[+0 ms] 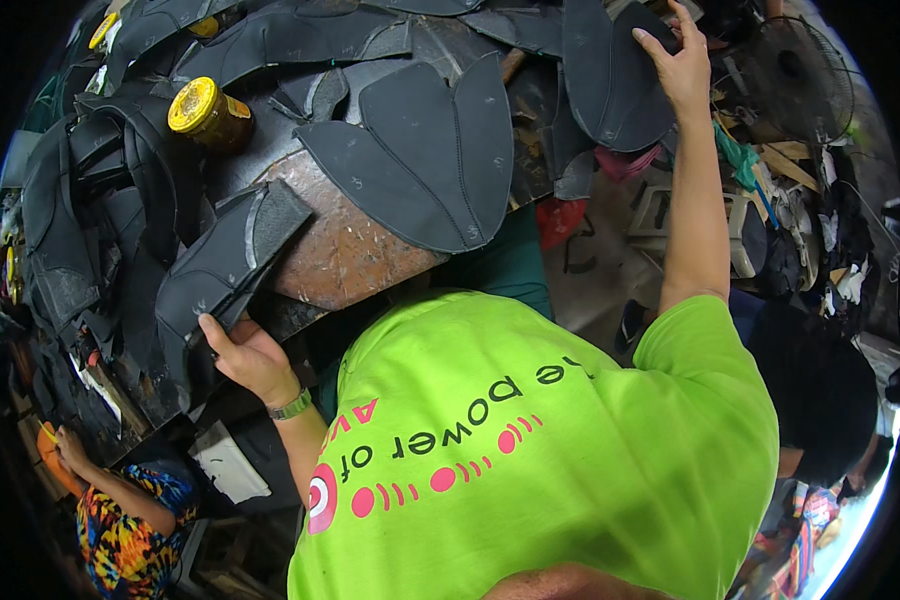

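My left hand is at the near left edge of the table, its thumb on top of a black stitched shoe upper and its other fingers curled beneath. That upper has a grey strip near one end. Far to the right, my stretched right arm ends with my right hand at the edge of a rounded black upper piece. Its thumb lies over the piece; some fingertips are cut off at the top. Between my hands lies a wide, heart-shaped black piece with stitched seams and pale marks.
A yellow-lidded glue jar stands on the worn table among several black uppers. A fan and clutter are at the right. One person in a patterned shirt is at lower left, another in black at right.
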A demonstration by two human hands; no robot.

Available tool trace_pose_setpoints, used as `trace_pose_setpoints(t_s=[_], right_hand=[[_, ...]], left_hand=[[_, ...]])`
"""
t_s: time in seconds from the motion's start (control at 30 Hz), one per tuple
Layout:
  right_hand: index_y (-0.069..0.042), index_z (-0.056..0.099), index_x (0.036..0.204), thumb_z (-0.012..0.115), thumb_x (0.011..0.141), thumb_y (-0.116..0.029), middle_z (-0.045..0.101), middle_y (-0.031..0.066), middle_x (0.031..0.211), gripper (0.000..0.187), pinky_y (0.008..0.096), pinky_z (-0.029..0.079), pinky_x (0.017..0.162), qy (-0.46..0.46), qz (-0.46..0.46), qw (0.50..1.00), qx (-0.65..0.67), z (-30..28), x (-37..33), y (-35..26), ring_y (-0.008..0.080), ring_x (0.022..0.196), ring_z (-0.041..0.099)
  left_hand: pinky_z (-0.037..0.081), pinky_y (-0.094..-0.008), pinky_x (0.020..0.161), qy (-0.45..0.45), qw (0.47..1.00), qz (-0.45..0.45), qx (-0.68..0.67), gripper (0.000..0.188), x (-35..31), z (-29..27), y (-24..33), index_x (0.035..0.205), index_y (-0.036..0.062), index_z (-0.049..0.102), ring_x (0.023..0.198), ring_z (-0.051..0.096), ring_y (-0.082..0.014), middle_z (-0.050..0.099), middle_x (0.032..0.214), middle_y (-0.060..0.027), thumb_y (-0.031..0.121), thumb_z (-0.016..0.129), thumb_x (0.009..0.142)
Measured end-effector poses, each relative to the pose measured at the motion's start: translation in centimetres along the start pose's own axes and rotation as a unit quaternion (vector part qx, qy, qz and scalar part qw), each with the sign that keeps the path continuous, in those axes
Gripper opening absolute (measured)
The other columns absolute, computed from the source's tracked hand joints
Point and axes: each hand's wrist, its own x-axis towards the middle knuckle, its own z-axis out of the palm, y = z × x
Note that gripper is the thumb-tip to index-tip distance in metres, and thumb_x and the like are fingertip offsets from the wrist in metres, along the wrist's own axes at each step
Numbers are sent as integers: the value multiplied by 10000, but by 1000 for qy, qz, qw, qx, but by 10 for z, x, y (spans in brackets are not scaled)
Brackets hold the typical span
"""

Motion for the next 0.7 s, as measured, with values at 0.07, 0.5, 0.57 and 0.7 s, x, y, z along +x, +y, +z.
trace_pose_setpoints(t_s=[0.07, 0.5, 0.57, 0.7], right_hand=[[-51, 528, 1376, 791, 749, -129, 571, 151, 1198, 684, 382, 419, 1014, 53, -70, 996, -13, -8, -5, -21, 291, 1149, 546], [-115, 549, 1376, 690, 877, -44, 657, 34, 867, 524, 237, 505, 760, -105, 59, 956, 267, -17, -86, -100, 91, 790, 609], [-109, 548, 1378, 708, 872, -72, 663, 44, 855, 532, 244, 505, 711, -188, 88, 930, 304, -9, -112, -112, 77, 755, 602], [-150, 377, 1504, 776, 817, -217, 611, 80, 781, 798, 335, 511, 630, -292, 36, 946, 136, 12, -144, -132, 225, 609, 605]], left_hand=[[452, -385, 1035, -77, 995, -44, -39, 372, 4, 2, 10, 1237, -21, 598, 1121, 608, -215, 652, 1233, -124, 272, 583, 1009], [530, -310, 914, -254, 915, -198, 242, 284, -35, -4, 49, 1228, -49, 615, 1041, 663, -207, 670, 1134, -129, 119, 563, 1006], [532, -261, 830, -305, 871, -188, 336, 250, -40, 3, 53, 1196, -49, 639, 965, 680, -159, 681, 1080, -97, 58, 604, 972], [514, -239, 808, -367, 848, -199, 325, 258, -48, 31, 45, 1204, -44, 636, 909, 665, -142, 662, 1030, -72, 28, 618, 957]])
